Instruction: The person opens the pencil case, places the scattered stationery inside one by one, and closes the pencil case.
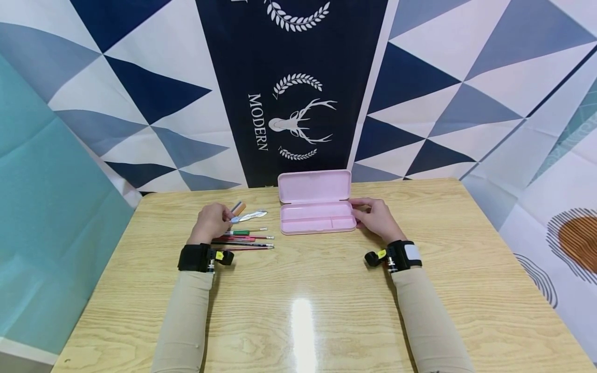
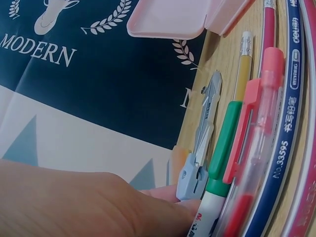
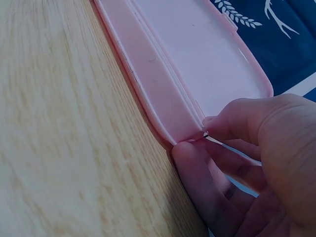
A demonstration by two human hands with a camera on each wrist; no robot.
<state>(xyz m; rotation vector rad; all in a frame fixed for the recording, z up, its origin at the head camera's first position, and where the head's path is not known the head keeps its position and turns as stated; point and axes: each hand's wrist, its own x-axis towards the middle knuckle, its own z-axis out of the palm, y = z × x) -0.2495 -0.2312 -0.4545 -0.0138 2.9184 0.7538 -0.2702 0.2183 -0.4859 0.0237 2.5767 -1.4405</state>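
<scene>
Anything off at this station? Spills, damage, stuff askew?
No obvious spill or damage. Oddest is the backdrop: its MODERN lettering and deer print run sideways. The compass sits at an angle to the pencils, but the left hand pinches its end, so that looks normal.

Pencil case [image 1: 315, 187]: pale pink, lid and tray alike
Compass [image 2: 201, 143]: silver-grey legs, light blue head
Marker [image 2: 218, 170]: green cap, white barrel
Pen [image 2: 254, 153]: clear barrel, coral-red clip
Pencils [image 2: 289, 123]: one yellow, one dark blue with white lettering, others pinkish red
Tabletop [image 1: 350, 295]: pale yellow-brown wood grain
Wall cloth [image 1: 420, 67]: navy, grey-blue and white triangles; dark central band [image 1: 298, 57] with white deer-and-laurel print
My sleeves [image 1: 184, 321]: plain beige
My wrist straps [image 1: 193, 258]: black
</scene>
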